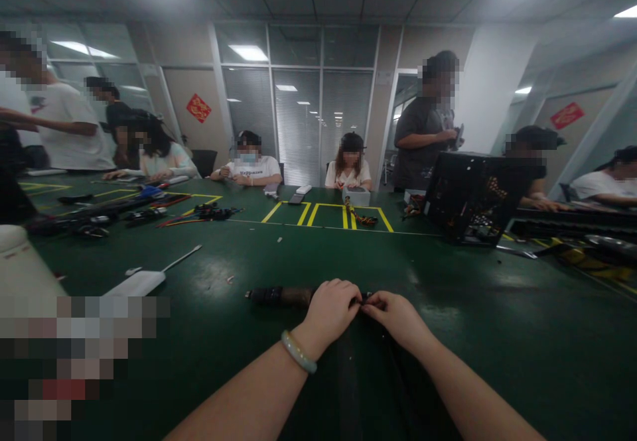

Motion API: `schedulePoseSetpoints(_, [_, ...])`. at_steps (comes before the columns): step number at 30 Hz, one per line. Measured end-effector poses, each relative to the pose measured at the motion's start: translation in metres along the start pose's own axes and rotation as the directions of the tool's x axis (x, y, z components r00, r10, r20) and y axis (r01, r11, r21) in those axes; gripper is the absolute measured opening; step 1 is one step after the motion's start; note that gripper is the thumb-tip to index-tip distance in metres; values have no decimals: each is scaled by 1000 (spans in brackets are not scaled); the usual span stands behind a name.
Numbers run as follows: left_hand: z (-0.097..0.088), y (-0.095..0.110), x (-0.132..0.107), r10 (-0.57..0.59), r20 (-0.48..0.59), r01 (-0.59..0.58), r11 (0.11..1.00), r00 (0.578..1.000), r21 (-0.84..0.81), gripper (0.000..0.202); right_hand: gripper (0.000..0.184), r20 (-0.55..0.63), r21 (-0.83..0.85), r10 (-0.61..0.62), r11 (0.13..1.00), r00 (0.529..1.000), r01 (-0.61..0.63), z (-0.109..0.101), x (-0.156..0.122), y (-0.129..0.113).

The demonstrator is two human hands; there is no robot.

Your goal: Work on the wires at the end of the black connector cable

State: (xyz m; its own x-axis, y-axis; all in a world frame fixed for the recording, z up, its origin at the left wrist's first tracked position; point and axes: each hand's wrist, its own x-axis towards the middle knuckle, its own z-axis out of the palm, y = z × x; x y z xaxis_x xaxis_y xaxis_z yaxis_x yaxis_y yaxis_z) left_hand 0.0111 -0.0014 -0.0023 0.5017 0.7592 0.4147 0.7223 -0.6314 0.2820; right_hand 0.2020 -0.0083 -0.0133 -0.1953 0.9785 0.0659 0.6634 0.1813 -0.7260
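Observation:
A dark cylindrical tool (286, 297) lies sideways on the green table, with a brownish middle band and a small tip at its left end. Its exact kind is not clear. Over its right part curls my left hand (333, 312), a pale bangle on the wrist, fingers closed. My right hand (395, 315) pinches with thumb and forefinger at the tool's right end, close against the left fingertips. What sits in that pinch is small, dark and mostly hidden. A dark line, perhaps a cable, runs from there toward the table's near side.
A white power strip or adapter (142, 284) with a cable lies left, near a pale container (24, 262). Wire bundles (209, 212) lie farther back. A black computer case (470, 199) stands back right. Several people sit or stand around the table (279, 255), which bears yellow tape outlines.

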Motion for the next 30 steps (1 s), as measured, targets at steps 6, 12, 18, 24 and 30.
schedulePoseSetpoints(6, [-1,1,0,12,-1,-12,1000,1000,13,5,17,-20,-19,-50,999,999,50,4,2,2])
schedulePoseSetpoints(12, [-3,3,-1,-10,2,10,1000,1000,20,11,16,-8,-19,-47,999,999,47,0,2,-1])
schedulePoseSetpoints(18, [-2,2,-2,-14,-22,14,1000,1000,1,9,17,27,17,-33,999,999,33,-2,1,-3])
schedulePoseSetpoints(24, [-4,3,-2,35,-14,-35,999,999,0,10,18,25,25,-14,1000,1000,13,-1,2,0])
schedulePoseSetpoints(30, [-3,3,-2,-2,-23,2,1000,1000,6,9,16,8,31,-45,999,999,44,1,4,4])
